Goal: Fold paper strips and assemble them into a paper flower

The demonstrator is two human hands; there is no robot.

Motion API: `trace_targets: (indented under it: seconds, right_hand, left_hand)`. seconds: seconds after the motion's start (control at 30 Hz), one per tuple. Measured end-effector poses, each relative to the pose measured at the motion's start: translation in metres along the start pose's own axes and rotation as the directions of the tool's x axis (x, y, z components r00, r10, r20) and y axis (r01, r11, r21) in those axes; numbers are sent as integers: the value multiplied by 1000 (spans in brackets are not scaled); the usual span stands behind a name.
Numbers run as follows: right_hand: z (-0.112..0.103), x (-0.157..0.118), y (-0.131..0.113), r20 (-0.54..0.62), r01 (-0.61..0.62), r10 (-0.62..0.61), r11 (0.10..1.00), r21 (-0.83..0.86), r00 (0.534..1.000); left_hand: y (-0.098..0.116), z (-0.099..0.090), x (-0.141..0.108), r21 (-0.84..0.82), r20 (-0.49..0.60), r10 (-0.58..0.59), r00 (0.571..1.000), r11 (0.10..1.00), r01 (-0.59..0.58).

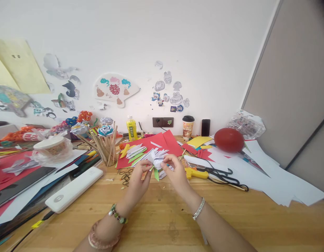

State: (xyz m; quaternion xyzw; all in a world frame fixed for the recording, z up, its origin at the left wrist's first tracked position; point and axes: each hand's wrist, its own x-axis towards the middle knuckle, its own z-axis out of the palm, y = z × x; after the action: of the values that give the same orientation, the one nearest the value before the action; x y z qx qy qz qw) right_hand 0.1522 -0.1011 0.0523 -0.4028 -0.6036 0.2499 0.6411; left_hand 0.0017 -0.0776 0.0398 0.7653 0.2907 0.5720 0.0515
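Between my two hands is a white folded-paper flower [157,161] with a green paper strip [156,175] hanging beneath it. My left hand [141,174] pinches the flower's left side, near a small green tip. On the right side, my right hand [174,172] has thumb and fingers closed on the white paper. Just behind the hands lie folded white and green paper pieces [135,152] on red paper sheets [170,140]. A yellow glue gun [197,173] with a black cord rests to the right of my right hand.
Wooden sticks and paper flowers stand in a holder [108,154] at left. Nearby are a white device [74,189] and rubber bands [126,177]. Behind stand a yellow bottle [131,129], a paper cup [188,128] and a phone [205,127]. A red balloon [229,140] and white sheets [277,176] lie right.
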Motion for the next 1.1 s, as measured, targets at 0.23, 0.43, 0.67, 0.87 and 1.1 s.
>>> trace_targets:
  seconds: [0.23, 0.43, 0.67, 0.87, 1.1]
  right_hand:
    - [-6, 3, -1, -23, 106, -106, 994, -28, 994]
    - [-19, 13, -8, 160, 186, -174, 980, -64, 972]
    - [-21, 12, -9, 223, 224, -207, 973, -53, 953]
    - [-22, 14, -4, 188, 280, -253, 950, -137, 949]
    - [-21, 15, -5, 98, 265, -248, 931, -250, 964]
  left_hand:
    - [12, 1, 0, -260, 70, -146, 987, 952, 159]
    - [7, 0, 9, -716, 283, -538, 794, 433, 548]
    - [10, 1, 12, -620, 493, -551, 673, 321, 716]
    - [12, 3, 13, -645, 482, -552, 680, 303, 702]
    - [13, 4, 13, -672, 496, -557, 666, 240, 701]
